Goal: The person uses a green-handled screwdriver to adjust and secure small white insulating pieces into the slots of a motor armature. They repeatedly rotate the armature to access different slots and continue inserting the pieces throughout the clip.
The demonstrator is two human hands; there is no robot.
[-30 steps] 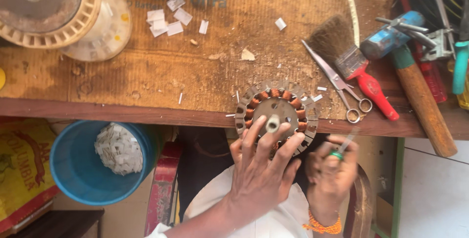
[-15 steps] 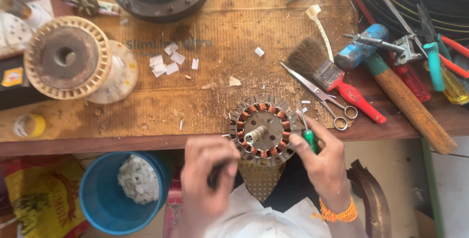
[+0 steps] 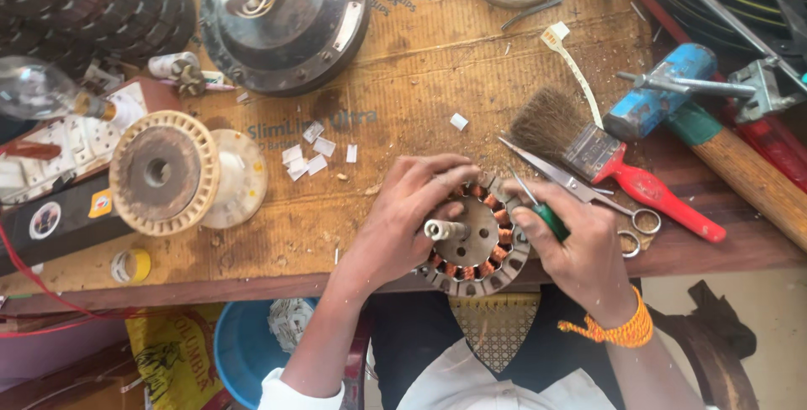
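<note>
I had the left hand (image 3: pixel 403 221) wrapped over the stator (image 3: pixel 475 238), a round ring of copper-wound poles with a short shaft sticking up from its middle, resting at the near edge of the wooden surface (image 3: pixel 403 82) at about six o'clock in my view. The fingers (image 3: pixel 437 176) curled across its far rim toward twelve o'clock, gripping it, while the thumb side lay on the nine o'clock flank. The right hand (image 3: pixel 580 250) sat at three o'clock of the stator, closed in a pinch around a small green-handled tool (image 3: pixel 546 218) whose thin metal tip pointed toward eleven o'clock, onto the windings.

Just past the right hand, toward two o'clock, a pair of scissors (image 3: pixel 580 187) lay flat, and beside them a red-handled paintbrush (image 3: pixel 618 166) with its bristles toward the far side. A blue-headed hammer (image 3: pixel 714 132) lay further out at two o'clock. At nine o'clock of the stator stood a cream-coloured round rotor housing (image 3: pixel 164 173), well apart from it, with small white paper scraps (image 3: pixel 307 153) scattered between the two. A dark round motor casing (image 3: pixel 286 23) sat at eleven o'clock, far back. Below the surface edge, at seven o'clock, I saw a blue bucket (image 3: pixel 239 351).
</note>
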